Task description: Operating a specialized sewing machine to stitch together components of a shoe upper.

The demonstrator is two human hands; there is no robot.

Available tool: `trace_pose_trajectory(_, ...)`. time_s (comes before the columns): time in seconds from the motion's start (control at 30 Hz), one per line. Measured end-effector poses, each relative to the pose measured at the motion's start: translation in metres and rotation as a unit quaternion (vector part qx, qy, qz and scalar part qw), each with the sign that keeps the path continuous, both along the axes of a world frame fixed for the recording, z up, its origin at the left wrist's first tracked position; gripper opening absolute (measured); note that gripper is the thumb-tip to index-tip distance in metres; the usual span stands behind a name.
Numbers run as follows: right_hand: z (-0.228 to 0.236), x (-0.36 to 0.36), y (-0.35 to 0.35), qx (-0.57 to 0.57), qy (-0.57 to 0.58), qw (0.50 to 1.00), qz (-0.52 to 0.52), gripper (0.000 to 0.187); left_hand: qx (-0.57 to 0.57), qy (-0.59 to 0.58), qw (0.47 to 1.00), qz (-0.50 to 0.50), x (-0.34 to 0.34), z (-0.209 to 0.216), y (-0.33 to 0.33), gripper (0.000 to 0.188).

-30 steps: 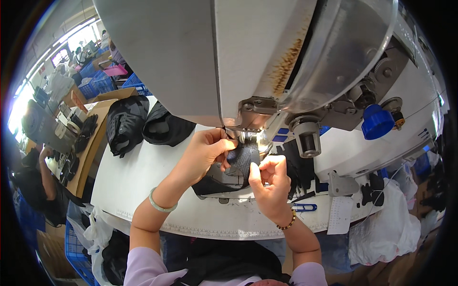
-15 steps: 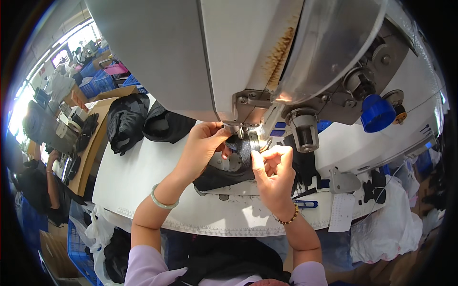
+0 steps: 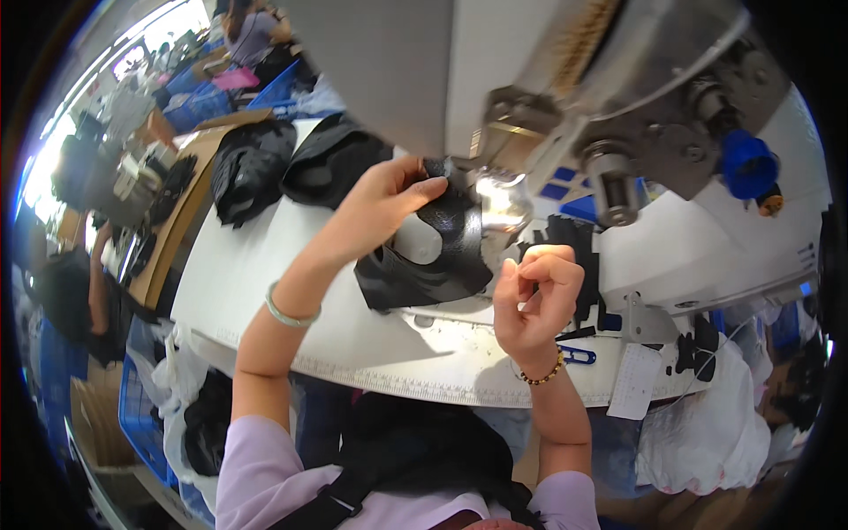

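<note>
A black shoe upper (image 3: 455, 234) lies on the white sewing table, its far end close to the sewing machine's needle area. My left hand (image 3: 380, 208) is closed on the upper's far left edge, pinching it between thumb and fingers. Nearer to me and to the right, my right hand (image 3: 541, 305) is raised with its fingers curled and the thumb against them. It stands apart from the upper, and anything small between the fingertips is hidden. The grey sewing machine head (image 3: 380, 71) hangs over the work.
Two black shoe pieces (image 3: 252, 168) stand at the table's back left. Black strips (image 3: 579, 243) lie right of the work, with a blue thread snipper (image 3: 579, 355) nearer me. A blue basket (image 3: 146, 415) is at lower left, a white plastic bag (image 3: 698, 424) at lower right. Other people sit beyond.
The upper has turned and come out from under the needle area, with my left hand still on it. My right hand has let go of its edge and drawn away. The view has shifted.
</note>
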State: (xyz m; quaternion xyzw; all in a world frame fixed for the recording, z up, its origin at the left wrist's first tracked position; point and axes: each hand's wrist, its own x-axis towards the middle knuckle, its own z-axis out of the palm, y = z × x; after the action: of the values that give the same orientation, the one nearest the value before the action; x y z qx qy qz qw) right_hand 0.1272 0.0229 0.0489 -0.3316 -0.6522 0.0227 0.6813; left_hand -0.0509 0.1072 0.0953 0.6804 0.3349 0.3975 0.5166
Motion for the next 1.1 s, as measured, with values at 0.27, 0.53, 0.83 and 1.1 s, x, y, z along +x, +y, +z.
trace_pose_trajectory(0.27, 0.043, -0.050, -0.003, -0.332, -0.210, 0.860, 0.325, 0.048, -0.078, 0.226, 0.960, -0.143, -0.100, 0.026, -0.052, 0.019)
trace_pose_trajectory(0.53, 0.048, -0.084, 0.017, -0.374, -0.257, 0.799, 0.395, 0.047, -0.033, 0.214, 0.975, -0.053, -0.135, 0.016, -0.099, 0.030)
trace_pose_trajectory(0.83, 0.042, -0.090, 0.017, -0.485, -0.189, 0.721, 0.457, 0.036, 0.053, 0.195, 0.976, 0.076, -0.129, 0.006, -0.114, 0.036)
trace_pose_trajectory(1.1, 0.009, -0.083, -0.015, 0.147, -0.425, 0.879, 0.156, 0.023, -0.002, 0.021, 0.996, 0.085, -0.127, -0.003, -0.113, 0.031)
